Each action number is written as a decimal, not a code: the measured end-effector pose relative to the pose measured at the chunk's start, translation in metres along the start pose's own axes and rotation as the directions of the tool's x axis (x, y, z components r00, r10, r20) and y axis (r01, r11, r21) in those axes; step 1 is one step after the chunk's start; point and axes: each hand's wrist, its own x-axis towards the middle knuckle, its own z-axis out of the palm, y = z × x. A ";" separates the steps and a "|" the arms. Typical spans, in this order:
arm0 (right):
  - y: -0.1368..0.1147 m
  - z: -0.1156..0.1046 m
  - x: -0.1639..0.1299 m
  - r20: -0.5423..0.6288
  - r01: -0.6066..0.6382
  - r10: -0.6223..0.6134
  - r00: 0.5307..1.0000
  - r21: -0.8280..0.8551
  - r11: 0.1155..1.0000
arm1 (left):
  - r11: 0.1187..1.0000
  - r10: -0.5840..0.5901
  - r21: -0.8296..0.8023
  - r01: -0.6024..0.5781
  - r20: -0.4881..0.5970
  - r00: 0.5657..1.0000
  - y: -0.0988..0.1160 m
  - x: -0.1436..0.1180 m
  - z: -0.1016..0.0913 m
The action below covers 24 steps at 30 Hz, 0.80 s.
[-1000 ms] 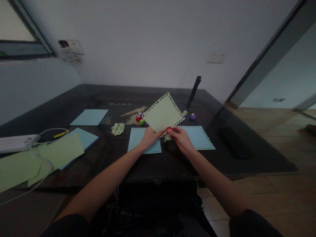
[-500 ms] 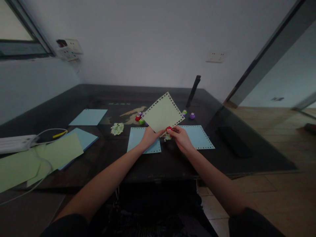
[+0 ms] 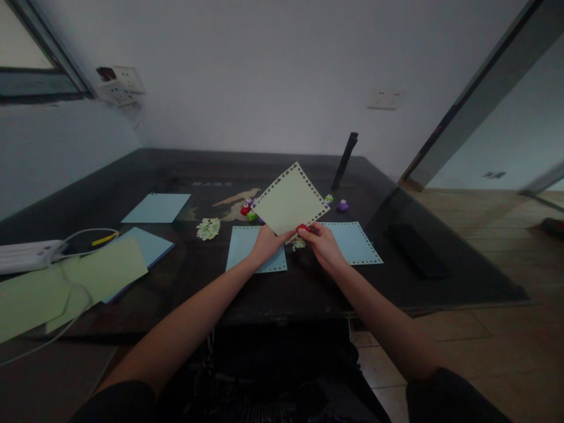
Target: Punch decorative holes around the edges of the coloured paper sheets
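A pale green sheet of paper [image 3: 291,197], with small shapes punched along its two far edges, is raised above the table at a tilt. My left hand [image 3: 265,247] pinches its lower left side, thumb on top. At the near corner, my right hand [image 3: 324,242] grips a small red craft punch [image 3: 302,229] set against the lower right edge; its slot is hidden. Beneath my hands lie a light blue sheet with punched borders [image 3: 242,247], a second punched blue sheet [image 3: 355,244] to the right, and a little heap of paper bits [image 3: 298,243].
Red, green and purple punches cluster behind the raised sheet, among them a green one [image 3: 252,216] and a purple one [image 3: 342,205]. Cut-outs [image 3: 208,228] are piled left. Further left lie green sheets [image 3: 101,270], a white power strip [image 3: 30,257] and a cable. A black phone-like slab [image 3: 416,249] lies right.
Both hands keep their holds, and the paper and red punch stay nearly in place. The whole view has shifted very slightly.
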 end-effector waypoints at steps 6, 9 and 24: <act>-0.001 0.000 0.000 0.002 0.001 -0.001 1.000 -0.017 1.000 | 1.000 0.000 -0.002 0.000 0.004 1.000 -0.002 0.000 0.002; 0.000 -0.002 0.001 -0.010 -0.001 0.001 1.000 -0.022 1.000 | 1.000 0.003 -0.014 -0.003 0.004 1.000 -0.001 -0.001 0.002; -0.004 -0.003 0.000 -0.002 0.000 0.000 1.000 -0.040 0.999 | 1.000 0.025 -0.009 -0.025 0.027 0.999 -0.001 -0.004 0.006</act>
